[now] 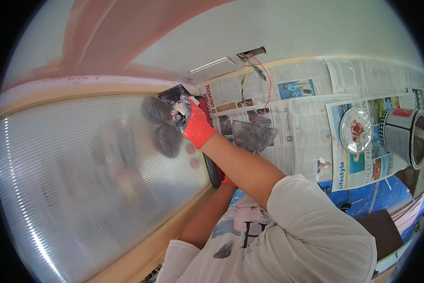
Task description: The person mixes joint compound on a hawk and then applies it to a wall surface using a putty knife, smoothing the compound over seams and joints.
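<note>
My right hand [197,126], in a red glove, is shut on a small putty knife [173,94]. Its dark blade is pressed to the upper corner of a pale wooden frame [127,88] around a ribbed frosted pane [80,179]. Grey smears of filler [157,123] lie on the pane just beside the blade. My left hand [228,181], also in a red glove, is mostly hidden behind my right forearm. It appears to hold a wide flat blade [254,135] loaded with grey filler, next to a black strip [212,167] along the frame's edge.
Newspaper sheets [306,118] cover the surface beyond the frame. An open metal can [405,134] lies on them at the right, with its round lid [356,130] beside it. Yellow and red wires [256,70] hang from a wall slot. A blue sheet [377,193] lies lower right.
</note>
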A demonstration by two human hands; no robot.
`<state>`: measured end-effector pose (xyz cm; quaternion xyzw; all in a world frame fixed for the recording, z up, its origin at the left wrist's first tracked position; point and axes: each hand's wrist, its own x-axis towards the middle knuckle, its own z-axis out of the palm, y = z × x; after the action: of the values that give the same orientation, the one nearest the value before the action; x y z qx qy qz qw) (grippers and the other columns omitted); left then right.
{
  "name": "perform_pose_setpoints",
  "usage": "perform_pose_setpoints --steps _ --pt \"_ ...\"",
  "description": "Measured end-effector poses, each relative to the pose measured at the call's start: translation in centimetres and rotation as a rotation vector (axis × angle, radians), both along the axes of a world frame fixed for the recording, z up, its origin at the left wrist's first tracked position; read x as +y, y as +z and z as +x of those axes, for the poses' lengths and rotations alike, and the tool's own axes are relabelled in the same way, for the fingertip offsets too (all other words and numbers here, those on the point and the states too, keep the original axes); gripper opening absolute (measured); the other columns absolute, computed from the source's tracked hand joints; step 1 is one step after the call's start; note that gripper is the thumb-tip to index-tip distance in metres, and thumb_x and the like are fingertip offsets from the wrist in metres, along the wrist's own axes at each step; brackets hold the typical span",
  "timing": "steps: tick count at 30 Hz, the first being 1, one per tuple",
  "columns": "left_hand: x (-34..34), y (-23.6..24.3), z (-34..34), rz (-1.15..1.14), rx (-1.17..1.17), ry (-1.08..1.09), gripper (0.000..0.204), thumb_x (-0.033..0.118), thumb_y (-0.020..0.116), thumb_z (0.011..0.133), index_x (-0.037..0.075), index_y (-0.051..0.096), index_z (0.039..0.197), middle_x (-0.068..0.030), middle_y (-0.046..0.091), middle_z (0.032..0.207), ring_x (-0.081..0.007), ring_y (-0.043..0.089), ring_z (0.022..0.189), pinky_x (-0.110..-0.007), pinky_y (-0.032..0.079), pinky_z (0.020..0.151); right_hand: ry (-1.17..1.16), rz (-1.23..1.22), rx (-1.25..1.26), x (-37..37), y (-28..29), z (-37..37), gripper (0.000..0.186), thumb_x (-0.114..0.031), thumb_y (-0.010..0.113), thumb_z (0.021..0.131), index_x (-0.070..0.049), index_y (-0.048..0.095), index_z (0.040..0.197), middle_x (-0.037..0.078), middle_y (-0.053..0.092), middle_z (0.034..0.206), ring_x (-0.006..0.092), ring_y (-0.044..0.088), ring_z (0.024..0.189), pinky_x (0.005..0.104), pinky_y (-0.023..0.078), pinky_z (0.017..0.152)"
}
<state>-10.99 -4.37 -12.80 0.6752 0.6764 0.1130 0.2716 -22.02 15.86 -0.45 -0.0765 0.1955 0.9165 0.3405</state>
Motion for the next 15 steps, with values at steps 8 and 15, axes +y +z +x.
perform_pose_setpoints --steps 8,15 --pt "-6.5 -9.9 -1.7 -0.220 -1.721 0.862 0.060 0.049 0.029 0.104 0.011 0.033 0.150 -0.0080 0.037 0.154 -0.0275 0.034 0.141 -0.043 0.026 0.117 0.077 0.072 -0.072 0.2 0.7 1.4 0.015 -0.023 0.059 0.097 -0.010 0.054 0.094 0.008 0.059 0.080 0.0211 0.060 0.069 0.0293 0.048 0.052" --pt "-0.6 -1.1 -1.0 -0.177 -0.510 0.396 0.055 0.049 0.046 0.095 0.013 0.048 0.137 -0.0042 0.053 0.141 -0.0211 0.046 0.132 -0.041 0.033 0.111 0.074 0.331 -0.147 1.7 -1.3 2.3 0.016 -0.025 0.058 0.097 -0.010 0.054 0.092 0.008 0.058 0.077 0.0227 0.060 0.064 0.0286 0.049 0.050"
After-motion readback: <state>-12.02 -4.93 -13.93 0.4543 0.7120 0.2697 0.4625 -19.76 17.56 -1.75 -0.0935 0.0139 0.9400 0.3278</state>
